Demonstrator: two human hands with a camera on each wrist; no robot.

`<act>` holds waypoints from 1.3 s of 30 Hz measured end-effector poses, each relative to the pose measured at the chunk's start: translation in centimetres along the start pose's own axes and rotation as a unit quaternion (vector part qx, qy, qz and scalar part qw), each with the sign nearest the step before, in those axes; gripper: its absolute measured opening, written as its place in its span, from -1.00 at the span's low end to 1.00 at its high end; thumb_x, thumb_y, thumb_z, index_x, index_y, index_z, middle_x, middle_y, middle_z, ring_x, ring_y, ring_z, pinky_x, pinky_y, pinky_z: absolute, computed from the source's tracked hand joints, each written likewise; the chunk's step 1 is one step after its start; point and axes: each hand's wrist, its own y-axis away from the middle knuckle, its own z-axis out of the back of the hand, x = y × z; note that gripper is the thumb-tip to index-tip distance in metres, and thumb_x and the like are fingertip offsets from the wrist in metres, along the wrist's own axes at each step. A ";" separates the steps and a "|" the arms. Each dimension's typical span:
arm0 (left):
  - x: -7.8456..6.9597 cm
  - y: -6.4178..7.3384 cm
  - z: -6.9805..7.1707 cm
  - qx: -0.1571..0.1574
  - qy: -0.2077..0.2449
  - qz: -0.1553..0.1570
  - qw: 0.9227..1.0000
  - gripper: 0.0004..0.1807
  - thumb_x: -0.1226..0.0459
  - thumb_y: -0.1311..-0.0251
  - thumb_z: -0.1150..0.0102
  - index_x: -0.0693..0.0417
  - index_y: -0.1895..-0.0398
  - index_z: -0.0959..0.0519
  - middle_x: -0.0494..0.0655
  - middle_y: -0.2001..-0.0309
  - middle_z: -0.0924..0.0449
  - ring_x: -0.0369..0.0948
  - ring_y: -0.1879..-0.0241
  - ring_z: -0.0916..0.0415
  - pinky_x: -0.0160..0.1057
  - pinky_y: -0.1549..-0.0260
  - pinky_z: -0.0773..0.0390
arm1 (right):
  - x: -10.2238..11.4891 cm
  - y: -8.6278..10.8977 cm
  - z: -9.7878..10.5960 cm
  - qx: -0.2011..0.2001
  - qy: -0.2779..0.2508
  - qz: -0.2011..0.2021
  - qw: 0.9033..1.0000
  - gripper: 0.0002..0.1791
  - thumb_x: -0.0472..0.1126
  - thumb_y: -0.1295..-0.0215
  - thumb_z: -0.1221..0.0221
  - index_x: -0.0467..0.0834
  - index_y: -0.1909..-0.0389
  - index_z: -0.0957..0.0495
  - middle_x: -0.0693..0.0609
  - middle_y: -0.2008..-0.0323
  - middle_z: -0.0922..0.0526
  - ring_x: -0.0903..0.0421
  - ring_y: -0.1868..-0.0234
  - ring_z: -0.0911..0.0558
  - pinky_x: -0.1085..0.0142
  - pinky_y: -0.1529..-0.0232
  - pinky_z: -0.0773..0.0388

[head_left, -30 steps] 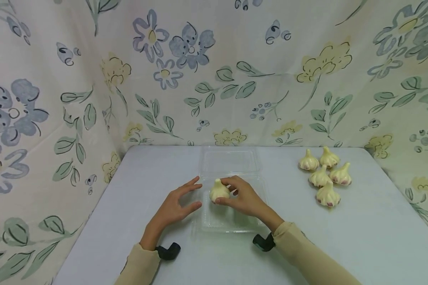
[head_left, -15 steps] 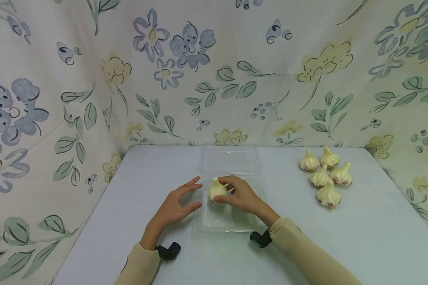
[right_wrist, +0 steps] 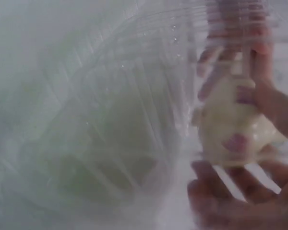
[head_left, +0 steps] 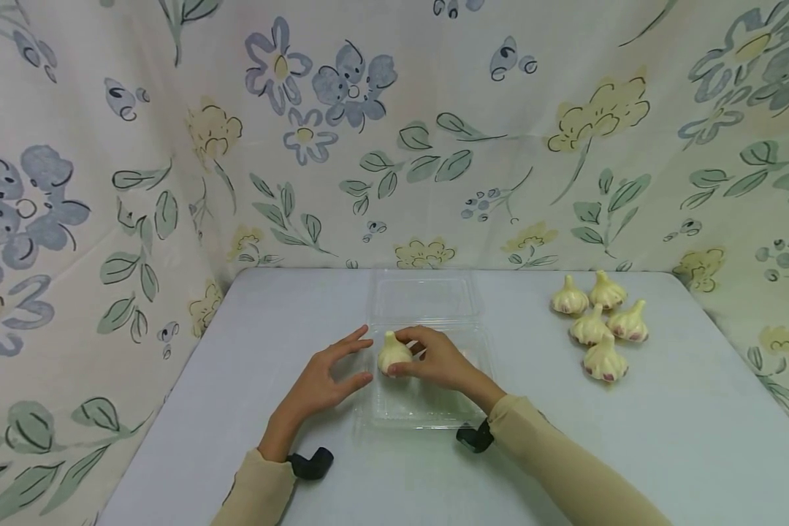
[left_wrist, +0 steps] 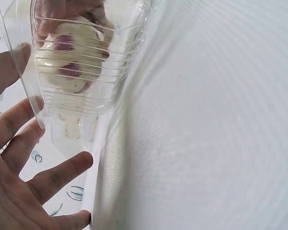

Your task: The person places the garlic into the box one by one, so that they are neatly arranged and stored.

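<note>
A whitish garlic bulb stands over the left side of a clear plastic clamshell box, neck upward. My right hand holds it from the right, thumb in front and fingers behind. Through the clear wall in the left wrist view, the bulb shows purple patches on its underside. My left hand lies at the box's left edge, fingers spread and nothing in its grasp. Its fingertips are right at the plastic rim in the left wrist view. The right wrist view is blurred by the plastic in front of the bulb.
The box's lid lies folded back toward the table's far edge. Several more garlic bulbs are grouped at the right rear of the white table. A flower-patterned curtain hangs behind and along both sides.
My right hand has shifted a little to the left with the garlic bulb, bringing it nearer the box's left wall. The left hand keeps its place.
</note>
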 end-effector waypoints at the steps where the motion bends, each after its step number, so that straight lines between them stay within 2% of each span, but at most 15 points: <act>1: 0.0 0.0 0.0 0.000 0.000 0.000 1.000 -0.39 0.02 -0.26 -0.38 -0.08 -0.37 -0.53 -0.26 -0.56 -0.25 -0.03 -0.54 -0.23 0.31 -0.41 -0.29 | 0.0 0.0 -0.1 0.003 0.000 0.001 1.000 -0.37 -0.02 -0.14 -0.50 -0.14 -0.21 -0.59 -0.08 -0.13 -0.68 0.00 0.04 -0.70 0.05 0.00 -0.66; 7: 0.1 0.0 0.0 0.001 0.004 -0.002 1.000 -0.39 0.00 -0.27 -0.37 -0.10 -0.37 -0.53 -0.27 -0.56 -0.24 -0.02 -0.55 -0.22 0.32 -0.42 -0.27 | 0.2 -0.3 -0.6 0.008 0.007 -0.001 1.000 -0.34 -0.03 -0.13 -0.51 -0.20 -0.22 -0.58 -0.11 -0.13 -0.69 -0.04 0.03 -0.70 0.05 0.00 -0.68; 17: 0.2 0.0 0.0 0.003 0.006 -0.006 1.000 -0.40 0.01 -0.28 -0.36 -0.14 -0.37 -0.52 -0.25 -0.56 -0.25 -0.02 -0.53 -0.26 0.32 -0.40 -0.30 | 0.1 -0.5 -1.0 -0.001 0.013 0.003 1.000 -0.41 -0.07 -0.12 -0.52 -0.18 -0.16 -0.62 -0.06 -0.06 -0.72 -0.01 0.06 -0.70 0.07 0.02 -0.69; 22: 0.1 0.1 0.0 0.004 0.017 -0.007 1.000 -0.42 0.04 -0.29 -0.36 -0.15 -0.37 -0.52 -0.23 -0.56 -0.25 -0.01 -0.50 -0.30 0.32 -0.38 -0.33 | 0.0 -0.5 -1.3 -0.003 0.023 0.003 1.000 -0.37 -0.05 -0.12 -0.51 -0.18 -0.19 -0.60 -0.06 -0.06 -0.71 0.06 0.10 -0.69 0.16 0.05 -0.68; 28: 0.1 0.1 0.0 0.002 0.021 -0.014 1.000 -0.43 0.07 -0.29 -0.37 -0.17 -0.37 -0.52 -0.19 -0.56 -0.26 0.00 -0.48 -0.34 0.32 -0.36 -0.35 | 0.0 -0.3 -1.3 0.011 0.028 0.004 1.000 -0.38 -0.03 -0.13 -0.51 -0.17 -0.20 -0.60 -0.09 -0.06 -0.70 0.07 0.14 -0.69 0.30 0.12 -0.65; 39: 0.0 0.0 0.1 0.000 0.015 -0.016 1.000 -0.42 0.06 -0.28 -0.37 -0.16 -0.37 -0.52 -0.20 -0.55 -0.26 -0.01 -0.48 -0.34 0.30 -0.37 -0.34 | 0.0 0.0 -0.7 0.041 0.010 0.027 0.999 -0.43 -0.13 -0.17 -0.47 -0.17 -0.20 -0.60 -0.13 -0.08 -0.69 0.04 0.15 -0.71 0.35 0.15 -0.65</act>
